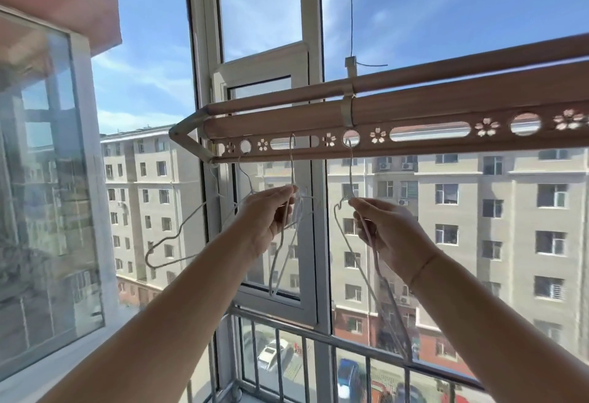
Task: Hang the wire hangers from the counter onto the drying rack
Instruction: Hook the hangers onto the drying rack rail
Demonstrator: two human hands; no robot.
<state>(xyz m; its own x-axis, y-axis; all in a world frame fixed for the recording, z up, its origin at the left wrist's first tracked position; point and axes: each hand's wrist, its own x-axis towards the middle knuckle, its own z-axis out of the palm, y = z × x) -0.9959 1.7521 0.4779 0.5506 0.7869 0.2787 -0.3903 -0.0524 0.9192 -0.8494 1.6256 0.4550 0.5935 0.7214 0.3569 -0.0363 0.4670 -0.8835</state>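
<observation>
The drying rack [446, 106] is a copper-coloured rail with round and oblong holes, hanging across the window at head height. My left hand [271, 214] pinches the neck of a white wire hanger [291, 163] whose hook sits in an oblong hole. My right hand [389, 233] grips the neck of another white wire hanger [350, 176], its hook in a round hole and its body trailing down to the right. Two more wire hangers [172, 240] hang from the rail's left end.
Window frames [314, 243] and a half-open sash stand right behind the rack. A metal railing [306, 339] runs below. A thin cable [351, 7] holds the rack from above. Glass panes close the left side.
</observation>
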